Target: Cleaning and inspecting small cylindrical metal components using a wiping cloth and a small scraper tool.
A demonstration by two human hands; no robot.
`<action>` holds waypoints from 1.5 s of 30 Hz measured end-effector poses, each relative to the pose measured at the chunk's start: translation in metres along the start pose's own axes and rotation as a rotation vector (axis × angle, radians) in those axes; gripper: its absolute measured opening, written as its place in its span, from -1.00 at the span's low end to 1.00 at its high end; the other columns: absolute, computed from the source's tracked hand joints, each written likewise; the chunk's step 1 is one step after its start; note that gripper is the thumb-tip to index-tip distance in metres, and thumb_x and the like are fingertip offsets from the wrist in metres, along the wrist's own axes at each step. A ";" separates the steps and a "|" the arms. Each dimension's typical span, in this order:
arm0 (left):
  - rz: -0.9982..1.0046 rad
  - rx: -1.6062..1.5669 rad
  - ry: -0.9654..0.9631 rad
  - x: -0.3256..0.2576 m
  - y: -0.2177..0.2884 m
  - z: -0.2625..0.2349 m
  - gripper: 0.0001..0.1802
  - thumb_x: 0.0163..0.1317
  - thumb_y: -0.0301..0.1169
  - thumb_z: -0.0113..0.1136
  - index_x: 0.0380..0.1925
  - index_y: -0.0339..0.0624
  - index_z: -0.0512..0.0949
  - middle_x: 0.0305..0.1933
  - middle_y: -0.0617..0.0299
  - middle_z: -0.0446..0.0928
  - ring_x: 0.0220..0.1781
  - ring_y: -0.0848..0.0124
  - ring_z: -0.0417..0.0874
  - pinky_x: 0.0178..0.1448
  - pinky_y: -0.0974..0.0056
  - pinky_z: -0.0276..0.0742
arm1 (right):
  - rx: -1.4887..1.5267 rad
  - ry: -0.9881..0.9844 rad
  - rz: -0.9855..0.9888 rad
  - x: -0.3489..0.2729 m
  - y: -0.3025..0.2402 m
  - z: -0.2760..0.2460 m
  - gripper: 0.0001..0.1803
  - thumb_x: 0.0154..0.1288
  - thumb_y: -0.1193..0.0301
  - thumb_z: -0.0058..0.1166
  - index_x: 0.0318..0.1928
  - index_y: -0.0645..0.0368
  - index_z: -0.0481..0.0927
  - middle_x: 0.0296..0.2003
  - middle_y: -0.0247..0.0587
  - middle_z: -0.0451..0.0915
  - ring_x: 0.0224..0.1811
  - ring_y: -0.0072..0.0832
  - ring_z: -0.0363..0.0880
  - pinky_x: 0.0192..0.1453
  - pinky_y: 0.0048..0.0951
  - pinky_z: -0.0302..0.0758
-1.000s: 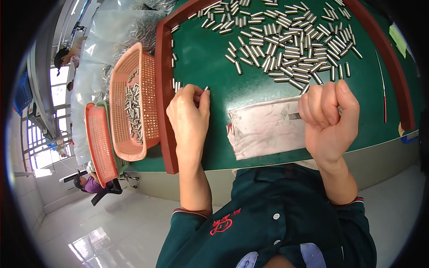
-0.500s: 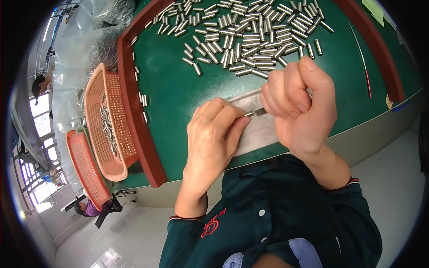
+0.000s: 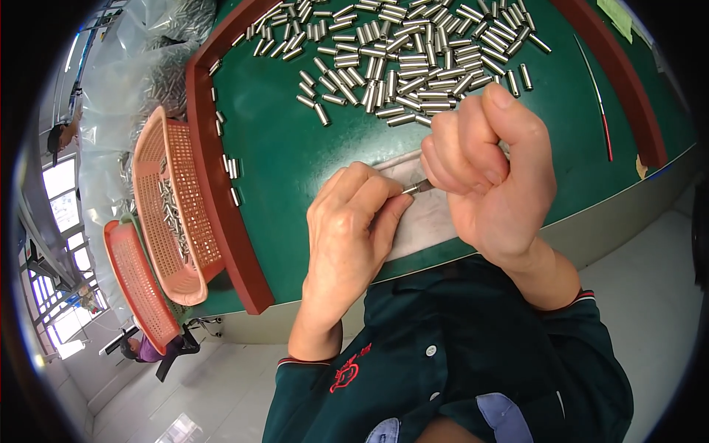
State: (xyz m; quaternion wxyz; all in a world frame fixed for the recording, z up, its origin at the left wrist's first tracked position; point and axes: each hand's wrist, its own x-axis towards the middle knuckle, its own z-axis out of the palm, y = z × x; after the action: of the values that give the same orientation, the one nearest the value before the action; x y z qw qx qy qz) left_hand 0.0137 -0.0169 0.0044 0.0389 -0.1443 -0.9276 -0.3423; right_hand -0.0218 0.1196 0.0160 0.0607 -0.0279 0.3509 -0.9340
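Right, so the part in work is a small silver metal cylinder (image 3: 409, 190), over the white cloth pad (image 3: 426, 229) near the tabletop's near edge. Left hand (image 3: 348, 225): thumb and fingers closed in a pinch on it, only one end poking out. Right hand (image 3: 491, 166): curled into a fist, thumb up, with a flat grey metal strip (image 3: 423, 186) sticking out of it. Strip tip is at the cylinder's exposed end (touching or actually inside, can't tell at this size).

Progress, my read: one piece mid-handling, not yet released. Most look left to do: a big loose heap of silver metal cylinders (image 3: 432, 63) toward the far edge of the green tabletop (image 3: 277, 159). A thin line of strays (image 3: 233, 168) sits along the red-brown wooden left rail (image 3: 216, 184). Outside that rail, the pink-orange perforated plastic basket (image 3: 198, 203) holds a batch of small metal parts (image 3: 172, 221); could be finished pieces, could be feedstock, nothing visible settles it.

Further out: red-orange plastic basket (image 3: 139, 279) just beside it, clear plastic bags (image 3: 103, 118) of metal parts beyond the tabletop's left edge, and a thin red-handled rod (image 3: 606, 136) near the right rail (image 3: 628, 88), unused.
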 end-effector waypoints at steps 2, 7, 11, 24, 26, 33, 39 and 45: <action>-0.001 -0.006 -0.001 0.000 -0.001 0.000 -0.88 -0.18 -0.58 0.22 -0.62 -0.26 0.45 -0.59 0.17 0.34 -0.52 0.22 0.39 -0.44 0.23 0.31 | -0.078 0.031 0.007 0.001 0.001 0.001 -0.56 0.27 0.30 -0.44 -0.79 0.01 0.02 -0.86 -0.48 0.00 -0.79 -0.68 -0.19 -0.69 -0.59 -0.15; 0.003 -0.035 0.004 0.000 -0.002 0.001 -0.87 -0.19 -0.59 0.22 -0.62 -0.26 0.45 -0.59 0.17 0.35 -0.52 0.22 0.39 -0.45 0.23 0.31 | -0.106 0.025 -0.017 0.001 0.001 0.002 -0.56 0.29 0.30 -0.45 -0.78 0.01 0.05 -0.86 -0.47 0.00 -0.79 -0.69 -0.19 -0.69 -0.59 -0.13; 0.001 -0.053 0.011 0.000 -0.004 0.000 -0.87 -0.19 -0.60 0.22 -0.61 -0.26 0.45 -0.58 0.17 0.35 -0.52 0.22 0.40 -0.45 0.24 0.32 | -0.109 -0.018 -0.025 0.001 0.004 0.001 -0.54 0.30 0.29 -0.46 -0.78 0.01 0.05 -0.86 -0.48 0.00 -0.79 -0.69 -0.18 -0.69 -0.59 -0.13; -0.011 -0.118 -0.003 0.001 -0.007 0.001 -0.86 -0.23 -0.61 0.22 -0.65 -0.26 0.44 -0.59 0.18 0.35 -0.53 0.23 0.40 -0.46 0.25 0.32 | -0.241 -0.090 -0.059 -0.003 0.008 0.000 -0.54 0.33 0.27 -0.48 -0.76 0.01 0.06 -0.82 -0.49 0.02 -0.78 -0.68 -0.12 -0.67 -0.59 -0.11; -0.034 -0.129 -0.017 0.002 -0.007 -0.001 -0.86 -0.24 -0.62 0.22 -0.65 -0.27 0.44 -0.60 0.18 0.35 -0.53 0.22 0.39 -0.47 0.25 0.32 | -0.269 -0.099 -0.045 -0.002 0.010 0.000 -0.54 0.33 0.28 -0.48 -0.76 0.02 0.06 -0.81 -0.49 0.03 -0.78 -0.67 -0.09 -0.66 -0.58 -0.10; 0.021 -0.165 -0.013 0.001 -0.006 -0.003 -0.85 -0.25 -0.63 0.22 -0.67 -0.28 0.42 -0.60 0.17 0.34 -0.55 0.21 0.39 -0.49 0.24 0.31 | -0.338 -0.012 -0.057 -0.003 0.013 0.005 -0.55 0.32 0.32 -0.43 -0.77 0.03 0.04 -0.83 -0.48 0.01 -0.78 -0.68 -0.13 -0.67 -0.57 -0.11; 0.010 -0.146 0.015 0.001 -0.005 0.004 -0.86 -0.22 -0.62 0.22 -0.67 -0.29 0.42 -0.61 0.15 0.35 -0.55 0.20 0.38 -0.47 0.23 0.32 | -0.295 0.029 -0.073 0.001 0.013 0.004 -0.54 0.32 0.33 -0.41 -0.77 0.03 0.03 -0.84 -0.48 -0.01 -0.79 -0.68 -0.16 -0.68 -0.57 -0.13; 0.020 -0.054 0.016 -0.002 -0.004 0.000 -0.86 -0.17 -0.63 0.22 -0.60 -0.30 0.43 -0.57 0.17 0.37 -0.52 0.27 0.41 -0.43 0.29 0.34 | -0.002 -0.018 -0.116 0.002 0.000 -0.008 -0.55 0.28 0.30 -0.48 -0.80 -0.01 0.04 -0.86 -0.50 0.00 -0.80 -0.68 -0.18 -0.68 -0.58 -0.11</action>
State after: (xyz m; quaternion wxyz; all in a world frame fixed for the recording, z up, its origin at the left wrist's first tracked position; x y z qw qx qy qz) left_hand 0.0149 -0.0205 0.0013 0.0460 -0.1519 -0.9163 -0.3677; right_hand -0.0244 0.1245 0.0104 0.0098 -0.0565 0.3491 -0.9353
